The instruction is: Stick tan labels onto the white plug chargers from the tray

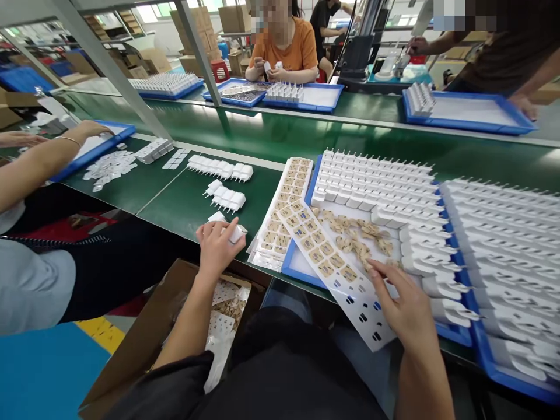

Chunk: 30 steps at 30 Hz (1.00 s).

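Observation:
My left hand (220,249) is at the near edge of the green bench, its fingers closed on a white plug adapter (238,234). Beyond it, more white adapters (228,198) lie in short rows, metal pins showing. My right hand (405,303) is over the near side of a blue tray (301,267), thumb and forefinger pinched together beside crumpled tan backing scraps (361,248). Whatever is between those fingertips is too small to make out. Left of that hand, a partly used sheet of tan stickers (326,251) slants across the tray's edge, its lower end overhanging the bench.
A stack of sticker sheets (280,213) lies left of the tray. Rows of upright adapters (376,181) line the tray, and another full tray (503,262) adjoins it. Below is a cardboard box (144,344) of scraps. A co-worker's arm (48,157) reaches in at left.

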Available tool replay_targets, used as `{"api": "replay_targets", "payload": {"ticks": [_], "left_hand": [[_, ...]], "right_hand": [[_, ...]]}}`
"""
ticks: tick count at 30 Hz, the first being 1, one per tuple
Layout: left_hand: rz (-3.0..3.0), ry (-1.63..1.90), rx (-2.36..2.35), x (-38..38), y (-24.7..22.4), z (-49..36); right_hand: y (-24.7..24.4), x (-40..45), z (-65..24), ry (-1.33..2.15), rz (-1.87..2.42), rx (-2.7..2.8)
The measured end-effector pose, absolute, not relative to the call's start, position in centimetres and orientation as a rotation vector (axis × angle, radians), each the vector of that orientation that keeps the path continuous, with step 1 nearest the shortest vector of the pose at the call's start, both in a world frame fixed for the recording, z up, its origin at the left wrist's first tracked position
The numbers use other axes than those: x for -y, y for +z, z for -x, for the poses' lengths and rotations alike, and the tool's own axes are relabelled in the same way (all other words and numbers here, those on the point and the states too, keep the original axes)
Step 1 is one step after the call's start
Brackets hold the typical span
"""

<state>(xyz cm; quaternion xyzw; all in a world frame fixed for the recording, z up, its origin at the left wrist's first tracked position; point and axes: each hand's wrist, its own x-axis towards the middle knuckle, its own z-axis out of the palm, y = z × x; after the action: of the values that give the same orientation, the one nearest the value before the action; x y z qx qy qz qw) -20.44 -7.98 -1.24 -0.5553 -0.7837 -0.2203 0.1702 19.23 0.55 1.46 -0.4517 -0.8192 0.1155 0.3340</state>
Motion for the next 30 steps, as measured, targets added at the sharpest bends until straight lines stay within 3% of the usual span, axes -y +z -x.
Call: {"api": "replay_targets", "payload": {"ticks": [4, 9, 15, 20, 30], "left_hand": [[1.532, -0.56, 2.299, 8.7, -2.3, 22.8], [1.507, -0.825, 2.262, 8.3, -1.3, 21.1], [2.295, -1.168, 1.877, 5.9, 0.9, 10.4], [2.861, -0.85, 1.624, 4.4, 0.6, 3.3], [2.873, -0.665, 1.605, 4.8, -0.3, 3.3]], "right_hand": [[1.7, 0.3, -18.8, 0.404, 1.063, 2.178], [1.0, 2.2, -18.5, 0.38, 0.992, 2.305], [0.2, 5.0, -19.7, 0.349, 1.043, 2.293], [1.0, 5.7, -20.0, 0.397, 1.064, 2.236], [0.7, 3.2, -18.5, 0.417, 1.209, 2.225]]}}
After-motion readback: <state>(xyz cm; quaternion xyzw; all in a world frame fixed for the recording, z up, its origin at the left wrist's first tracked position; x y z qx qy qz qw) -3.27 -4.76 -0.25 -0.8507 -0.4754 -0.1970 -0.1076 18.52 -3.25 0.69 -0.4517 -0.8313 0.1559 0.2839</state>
